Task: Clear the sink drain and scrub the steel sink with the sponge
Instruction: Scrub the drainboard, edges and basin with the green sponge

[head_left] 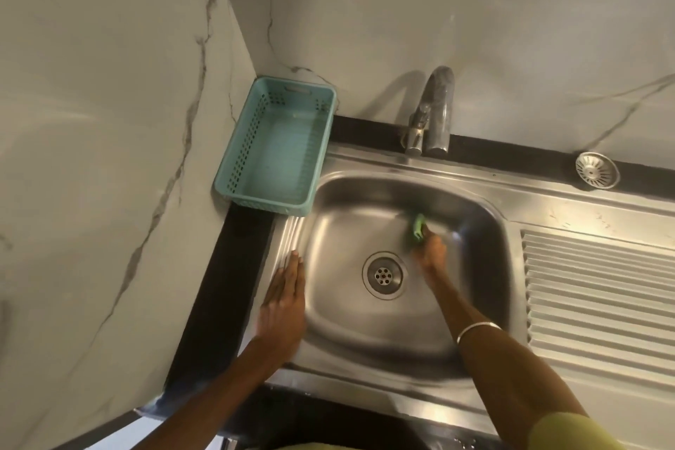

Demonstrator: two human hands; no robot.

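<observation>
- Marble-look walls [109, 120] are seen around the steel sink [475, 358].
- Left hand [283, 307] is laid flat, fingers together, on the rim.
- Sponge [418, 227] is gripped by the right hand [431, 252] inside the basin.

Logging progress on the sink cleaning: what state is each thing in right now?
Drain: open, strainer out.
Strainer: on the ledge behind the drainboard.
Sponge: gripped, against the basin's far wall.
Right hand: gripping sponge.
Left hand: flat on the sink rim.
Basket: empty.
Faucet: off.

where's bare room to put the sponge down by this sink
The ribbed drainboard right of the basin is bare, and so is the teal basket. The left rim is taken by the left hand; the strainer sits on the back ledge.
</observation>
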